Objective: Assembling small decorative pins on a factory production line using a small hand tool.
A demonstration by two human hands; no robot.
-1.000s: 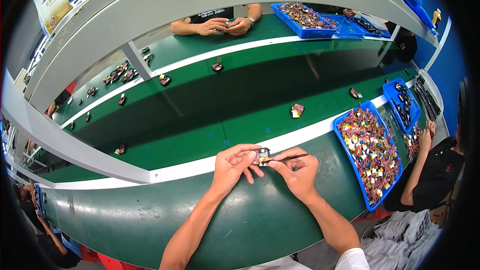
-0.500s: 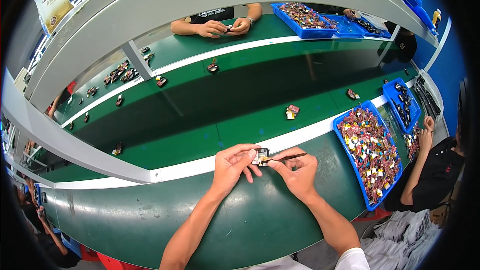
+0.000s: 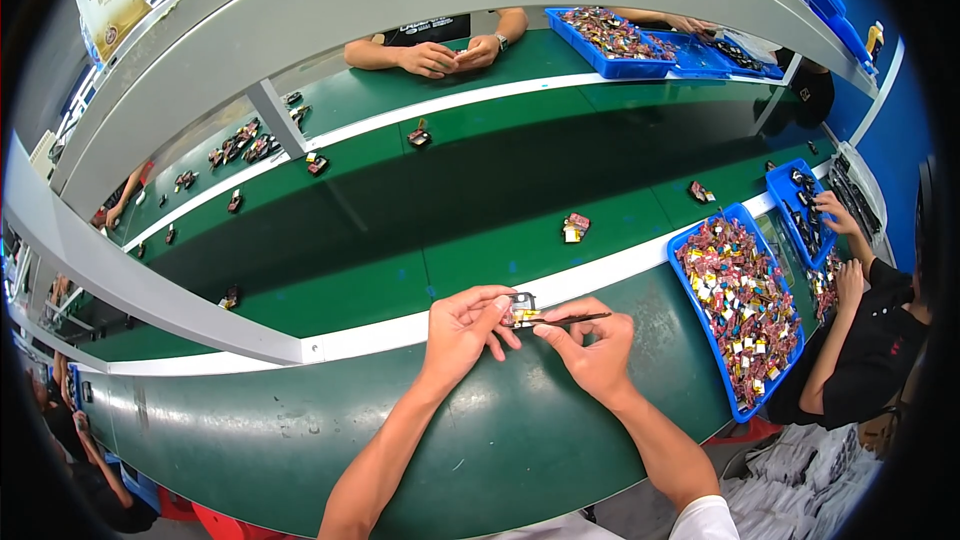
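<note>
My left hand (image 3: 458, 336) pinches a small black electronic housing (image 3: 524, 300) between thumb and fingers, just above the near edge of the green bench. White and yellow parts show inside the housing. In my right hand (image 3: 594, 352) is a dark pair of tweezers (image 3: 586, 319), held almost level between thumb and fingers. Its tip reaches the lower side of the housing, by the yellow part. My fingers hide some of the housing, and the exact contact of the tip is too small to tell.
A blue tray (image 3: 690, 315) heaped with small red, white and yellow parts stands to my right. Beyond it is a smaller blue tray (image 3: 773, 180) of black pieces, with a co-worker's hand (image 3: 838, 212) at it. Loose assemblies (image 3: 575, 228) lie along the green belt (image 3: 480, 250).
The assemblies on the belt have shifted slightly left. The tweezers and housing have moved a little in my hands. A co-worker's hand on the right now reaches to the small tray.
</note>
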